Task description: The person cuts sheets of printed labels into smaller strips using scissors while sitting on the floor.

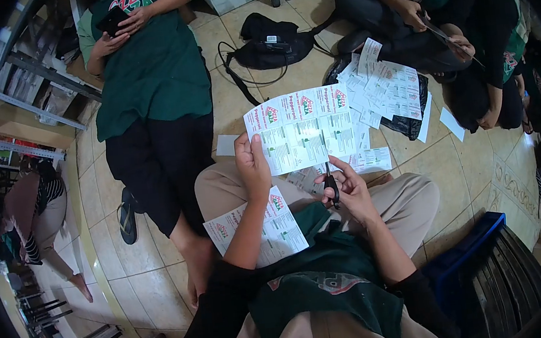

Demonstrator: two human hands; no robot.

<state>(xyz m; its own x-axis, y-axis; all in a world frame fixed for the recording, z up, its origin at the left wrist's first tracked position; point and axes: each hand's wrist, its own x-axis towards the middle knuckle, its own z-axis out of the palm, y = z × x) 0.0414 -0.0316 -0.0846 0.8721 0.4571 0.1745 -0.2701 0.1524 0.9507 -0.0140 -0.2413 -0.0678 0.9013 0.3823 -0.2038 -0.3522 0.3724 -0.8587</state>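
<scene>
My left hand (254, 164) grips the left edge of a printed label sheet (299, 130), thumb on top. The sheet is white with red and green print and carries several "Pepperoni" labels. My right hand (347, 191) holds black-handled scissors (331, 186), whose blades meet the sheet's lower edge towards its right side. Whether the blades are apart cannot be made out. Another printed sheet (257, 229) lies across my lap, partly covered by my left forearm. More printed paper shows under my right hand.
A pile of printed sheets (387, 92) lies on a black plastic bag ahead right. A black waist bag (274, 41) rests on the tiles. One person (151, 82) sits at left with a phone; another at right holds a knife-like tool or scissors (443, 35). A blue-black crate (489, 272) stands right.
</scene>
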